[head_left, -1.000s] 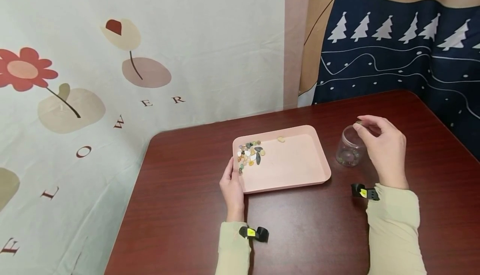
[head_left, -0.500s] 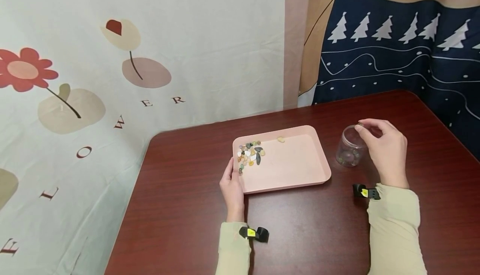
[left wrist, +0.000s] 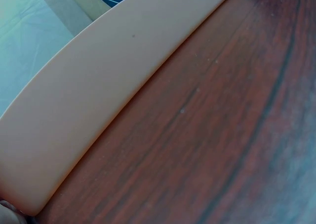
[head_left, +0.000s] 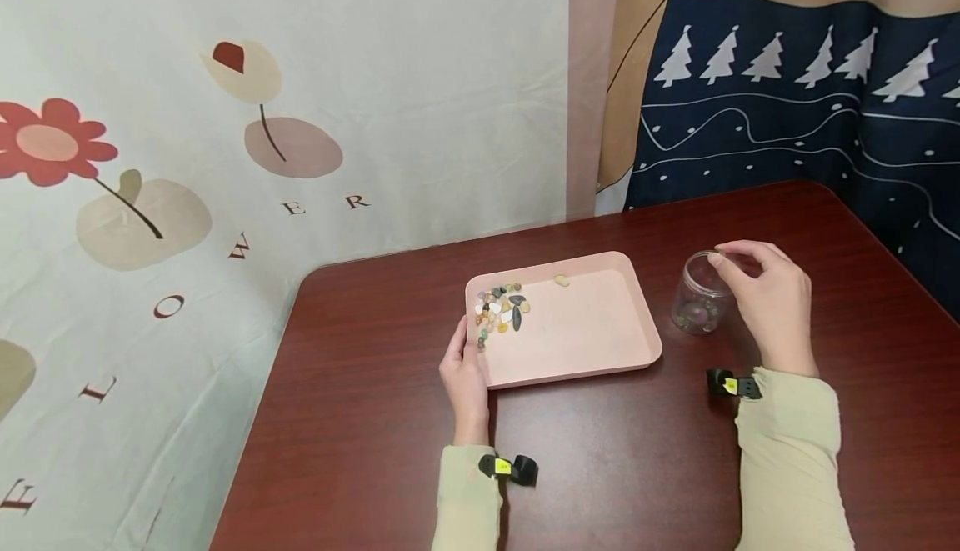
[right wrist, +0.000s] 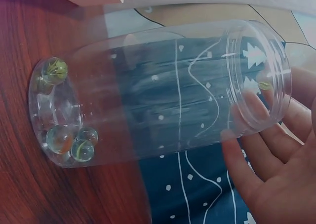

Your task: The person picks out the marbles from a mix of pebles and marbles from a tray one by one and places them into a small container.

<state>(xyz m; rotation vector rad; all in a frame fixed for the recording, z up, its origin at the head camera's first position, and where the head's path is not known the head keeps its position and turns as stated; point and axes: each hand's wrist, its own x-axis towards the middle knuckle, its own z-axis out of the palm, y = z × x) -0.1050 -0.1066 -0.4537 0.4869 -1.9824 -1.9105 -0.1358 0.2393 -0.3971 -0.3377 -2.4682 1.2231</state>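
Note:
My left hand [head_left: 465, 376] holds the left side of a pink tray [head_left: 577, 343], which lies on the table. In the left wrist view, the tray's outer wall [left wrist: 98, 81] fills the upper left. Polished pebbles [head_left: 495, 305] cluster at the tray's left end, and a pale yellow pebble [head_left: 562, 281] sits near its back wall. To the right of the tray stands a clear jar [head_left: 693, 297], upright and lidless, with several glass marbles [right wrist: 59, 138] on its bottom. My right hand [head_left: 772, 301] is at the jar's mouth, its fingertips pinching a small marble [right wrist: 265, 86] at the rim.
The dark red wooden table [head_left: 360, 418] carries the tray and jar. A pale cloth with flower prints [head_left: 420, 101] hangs behind it, and a navy cloth with white trees [head_left: 772, 134] hangs at the back right. Each wrist wears a black strap [head_left: 510, 468].
My right hand has shifted slightly right and down at the jar's mouth, and the marble in its fingertips now shows less from above. The left hand and tray have stayed put.

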